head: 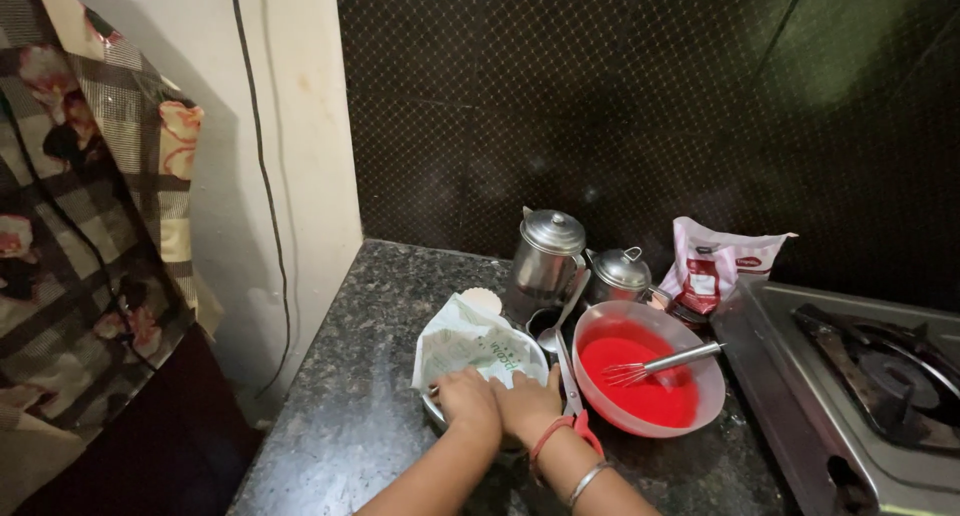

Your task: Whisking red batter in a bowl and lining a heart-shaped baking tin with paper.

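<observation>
Dark granite counter: red batter sits mixed, whisk resting inside, while our left hand and right hand grasp the white pouch over a steel bowl.

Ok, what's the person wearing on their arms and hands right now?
Both forearms are bare, with no sleeves in view. The right wrist carries a red thread band and, further up the arm, a thin silver bangle. The left hand and right hand show no gloves; rings cannot be made out.

Dark tiled wall, cream side wall, speckled granite counter
</observation>
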